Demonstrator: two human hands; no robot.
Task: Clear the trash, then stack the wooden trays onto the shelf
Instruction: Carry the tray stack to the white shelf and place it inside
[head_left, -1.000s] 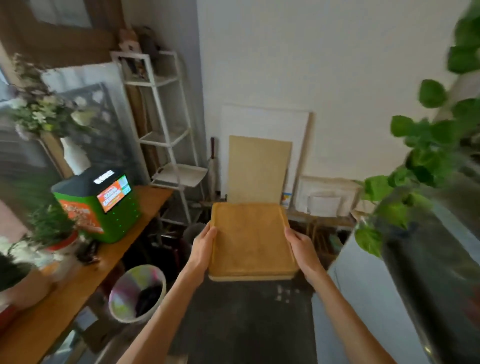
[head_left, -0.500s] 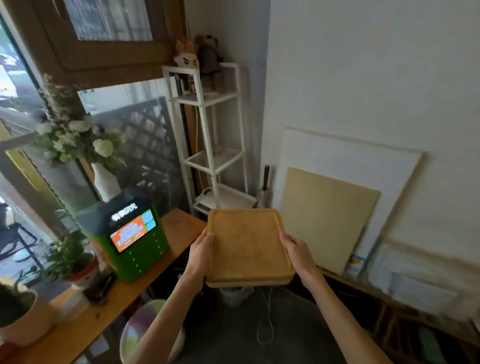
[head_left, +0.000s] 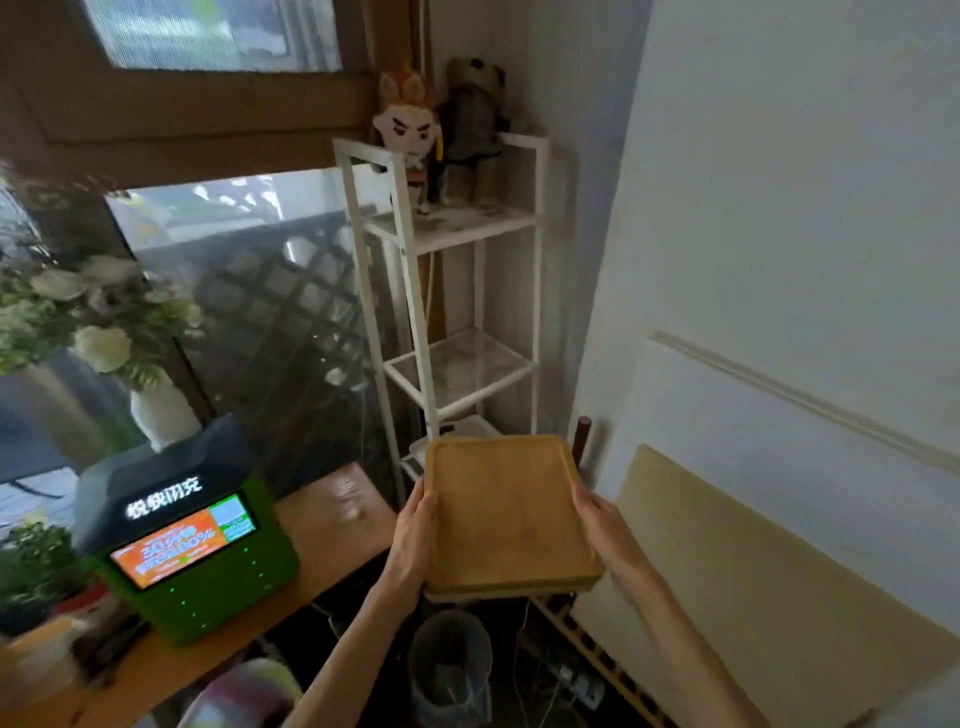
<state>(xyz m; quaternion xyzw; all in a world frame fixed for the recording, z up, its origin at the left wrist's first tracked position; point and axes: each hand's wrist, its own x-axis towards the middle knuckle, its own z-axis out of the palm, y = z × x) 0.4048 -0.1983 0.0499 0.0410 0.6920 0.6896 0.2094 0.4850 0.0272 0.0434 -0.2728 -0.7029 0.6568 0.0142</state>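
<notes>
I hold a stack of wooden trays (head_left: 506, 514) level in front of me, low in the head view. My left hand (head_left: 415, 535) grips the stack's left edge and my right hand (head_left: 602, 530) grips its right edge. Straight beyond the trays stands a tall white metal shelf (head_left: 452, 312) in the corner. Its middle tier (head_left: 462, 369) is bare; the top tier carries two plush dolls (head_left: 441, 130). The lowest tier is partly hidden behind the trays.
A wooden counter (head_left: 332, 519) at left carries a green kiosk box (head_left: 182, 540), a white vase of flowers (head_left: 104, 332) and potted plants. A clear bin (head_left: 449, 665) and a colourful bin (head_left: 244, 696) stand on the floor below. Boards (head_left: 753, 571) lean on the right wall.
My view has swung left and up toward the white shelf, which is now nearer and straight ahead. Both hands keep the same hold on the trays.
</notes>
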